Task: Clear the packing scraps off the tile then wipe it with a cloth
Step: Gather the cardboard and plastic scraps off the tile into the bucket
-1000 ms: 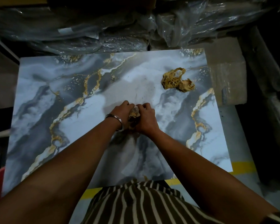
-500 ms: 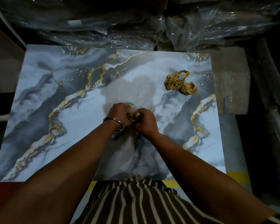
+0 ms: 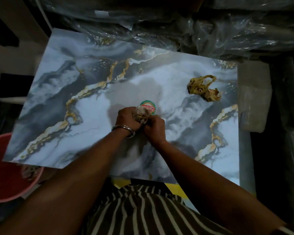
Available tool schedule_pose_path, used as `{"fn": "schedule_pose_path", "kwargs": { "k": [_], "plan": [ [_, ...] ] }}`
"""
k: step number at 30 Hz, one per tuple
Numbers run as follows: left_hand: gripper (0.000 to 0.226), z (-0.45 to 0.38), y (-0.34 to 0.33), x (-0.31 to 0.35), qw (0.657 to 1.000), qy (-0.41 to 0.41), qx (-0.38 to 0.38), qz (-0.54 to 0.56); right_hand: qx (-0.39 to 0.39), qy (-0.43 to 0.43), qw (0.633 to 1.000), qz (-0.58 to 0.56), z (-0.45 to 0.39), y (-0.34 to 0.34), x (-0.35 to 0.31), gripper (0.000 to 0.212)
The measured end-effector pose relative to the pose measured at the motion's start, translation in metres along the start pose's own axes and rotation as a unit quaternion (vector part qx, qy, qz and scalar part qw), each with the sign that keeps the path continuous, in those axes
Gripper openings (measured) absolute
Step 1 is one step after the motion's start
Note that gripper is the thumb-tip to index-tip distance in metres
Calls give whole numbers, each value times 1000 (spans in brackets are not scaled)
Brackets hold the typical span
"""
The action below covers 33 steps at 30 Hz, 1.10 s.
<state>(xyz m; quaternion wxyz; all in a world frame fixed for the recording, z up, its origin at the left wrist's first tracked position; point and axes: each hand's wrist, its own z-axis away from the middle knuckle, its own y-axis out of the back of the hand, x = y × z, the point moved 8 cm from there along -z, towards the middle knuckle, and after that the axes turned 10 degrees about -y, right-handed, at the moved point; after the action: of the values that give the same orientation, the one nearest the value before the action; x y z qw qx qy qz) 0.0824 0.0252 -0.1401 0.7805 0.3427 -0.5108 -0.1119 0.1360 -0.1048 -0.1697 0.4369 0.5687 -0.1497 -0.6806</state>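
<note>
Between my two hands, mid-tile, I've got a crumpled wad of clear packing scrap (image 3: pixel 140 115). My left hand (image 3: pixel 126 119) is curled round its left side, metal bangle (image 3: pixel 124 129) on that wrist; my right hand (image 3: pixel 154 128) pinches the wad's lower right edge w/ bent fingers. Both are clenched on it, knuckles nearly touching. Just beyond the left hand's fingertips a round green-and-red sticker (image 3: pixel 148 106) sits on the tile (image 3: pixel 75 102), partly covered by the wad. Far right of my right hand & further out lies a 2nd scrap, a yellowish-brown crumpled lump (image 3: pixel 204 88), well apart from both hands. Left of my left forearm, off the tile's near corner, a red bucket (image 3: pixel 5 180), prob. w/ some scraps inside but it's too dark to tell.
</note>
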Motion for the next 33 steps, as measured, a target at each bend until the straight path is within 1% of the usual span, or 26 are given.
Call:
{"fn": "schedule_pose_path", "kwargs": {
  "k": [2,6,7,10,12,16,18,20,22,23,25,27,28,30,32,33],
  "plan": [
    [38,10,14,-12,1000,3,20,9,2,17,1000,-9,8,-13,-10,11],
    [17,29,49,-46,997,33,69,28,6,78,996,-46,29,-35,-54,12],
    [13,35,60,-56,995,40,83,28,5,98,994,-55,36,-41,-68,11],
    [9,53,98,-84,992,39,118,20,1,131,990,-51,55,-69,-108,18],
    [10,68,129,-110,990,44,133,10,-11,139,990,-34,69,-97,-134,20],
    [22,103,195,-171,984,61,169,4,-42,167,985,-20,103,-159,-194,17],
    [24,125,225,-205,980,85,180,7,-65,185,980,-37,124,-189,-228,19],
    [29,150,256,-238,970,100,216,48,-99,220,968,-62,149,-223,-263,19],
    [38,174,284,-267,959,112,247,87,-133,237,960,-69,169,-257,-290,11],
    [39,189,299,-283,954,121,261,90,-152,245,955,-63,180,-277,-303,11],
    [35,215,325,-308,944,126,289,99,-182,264,946,-39,202,-315,-324,14],
    [32,237,343,-338,933,147,311,106,-212,289,934,-20,220,-350,-343,17],
    [34,246,348,-353,930,167,315,90,-226,298,928,-12,225,-367,-350,19],
    [37,261,353,-390,927,214,306,37,-262,308,915,16,235,-402,-362,26],
    [39,273,351,-431,920,254,295,38,-275,335,900,51,245,-436,-372,23],
    [41,277,346,-455,917,272,289,47,-277,355,891,61,252,-450,-378,26]
  ]
}}
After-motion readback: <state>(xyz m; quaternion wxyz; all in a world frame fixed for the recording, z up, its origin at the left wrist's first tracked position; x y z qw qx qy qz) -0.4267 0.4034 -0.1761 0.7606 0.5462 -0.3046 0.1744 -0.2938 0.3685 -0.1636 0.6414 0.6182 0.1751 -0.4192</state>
